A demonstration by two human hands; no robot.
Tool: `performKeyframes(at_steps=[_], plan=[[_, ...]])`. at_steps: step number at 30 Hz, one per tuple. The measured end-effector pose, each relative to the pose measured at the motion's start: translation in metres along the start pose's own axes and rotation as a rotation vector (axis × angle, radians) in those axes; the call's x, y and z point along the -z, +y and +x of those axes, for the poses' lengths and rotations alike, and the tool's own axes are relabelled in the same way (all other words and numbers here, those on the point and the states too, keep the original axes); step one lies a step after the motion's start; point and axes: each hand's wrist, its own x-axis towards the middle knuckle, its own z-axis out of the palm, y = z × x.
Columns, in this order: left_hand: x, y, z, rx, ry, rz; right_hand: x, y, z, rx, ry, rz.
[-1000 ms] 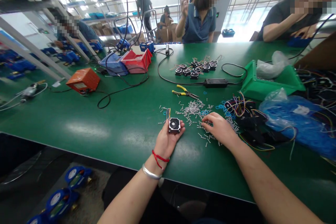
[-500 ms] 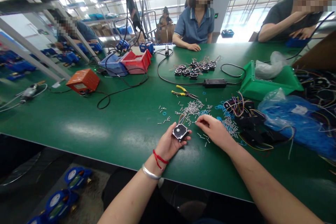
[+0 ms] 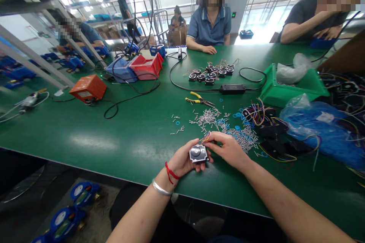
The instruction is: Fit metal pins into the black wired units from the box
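Open room: the bench (image 3: 114, 133) is bare green to the left of my hands, all the way to the orange box (image 3: 88, 88). The near edge runs just below my wrists and drops off to the floor. The right side is crowded with a wire bundle (image 3: 259, 115) and a blue plastic bag (image 3: 322, 129). Just beyond my hands lies a scatter of small metal pins (image 3: 209, 115), with yellow-handled pliers (image 3: 199, 100) past that.

The small fan (image 3: 198, 153) is held just above the bench near the front edge, between both hands. It's a square, flat body with rounded corners and a grey round hub in the middle of the face.

Left hand (image 3: 182, 161): fingers curled around the fan, cradling it from below and from the left side, with the thumb on its near edge.

Right hand (image 3: 228, 148): thumb and forefinger closed in a pinch at the fan's far-right corner, where the coloured leads (image 3: 205, 137) come out. I can't tell whether it grips the leads or a pin.

Orientation: hub face up toward the camera, slightly tilted. The square body has no real long axis. The leads point away from me, toward the pins.
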Motion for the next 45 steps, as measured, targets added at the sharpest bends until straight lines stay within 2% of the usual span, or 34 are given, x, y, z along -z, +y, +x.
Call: performKeyframes(at_steps=[7,10,14,16,18,21,24,27,30,33,34,36,38,39,41,43,45], plan=[[-0.001,0.002,-0.001,-0.014,0.018,-0.009,0.002,0.004,0.000,0.088,-0.048,-0.092],[0.001,0.009,-0.003,-0.093,0.118,-0.038,-0.001,0.009,0.000,0.090,-0.075,-0.124],[0.010,0.031,-0.016,-0.322,0.422,0.002,-0.003,0.018,0.001,0.055,0.004,-0.198],[0.021,0.046,-0.027,-0.463,0.569,0.053,0.003,0.025,0.002,0.038,0.098,-0.260],[0.036,0.059,-0.039,-0.541,0.696,0.129,0.015,0.033,0.003,0.012,0.252,-0.349],[0.062,0.072,-0.054,-0.502,0.984,0.395,0.043,0.051,0.001,-0.087,0.535,-0.539],[0.084,0.078,-0.066,-0.323,1.250,0.817,0.072,0.073,-0.002,-0.244,0.706,-0.785],[0.096,0.082,-0.072,-0.059,1.412,1.220,0.093,0.095,-0.001,-0.370,0.689,-0.982],[0.097,0.081,-0.073,0.026,1.583,1.434,0.107,0.108,0.004,-0.441,0.601,-1.076],[0.087,0.077,-0.075,0.021,1.707,1.483,0.118,0.111,0.008,-0.468,0.546,-1.090],[0.081,0.075,-0.075,-0.025,1.743,1.489,0.121,0.109,0.009,-0.458,0.551,-1.080],[0.066,0.072,-0.075,-0.215,1.801,1.508,0.124,0.101,0.009,-0.403,0.591,-1.040],[0.049,0.068,-0.072,-0.471,1.747,1.513,0.122,0.088,0.008,-0.295,0.653,-0.969],[0.041,0.064,-0.067,-0.584,1.658,1.498,0.120,0.079,0.008,-0.226,0.688,-0.923],[0.025,0.054,-0.053,-0.717,1.360,1.413,0.111,0.057,0.008,-0.093,0.759,-0.821],[0.012,0.041,-0.034,-0.688,1.015,1.195,0.097,0.033,0.010,-0.002,0.812,-0.710],[0.001,0.026,-0.015,-0.528,0.693,0.890,0.079,0.009,0.012,0.042,0.820,-0.587]])
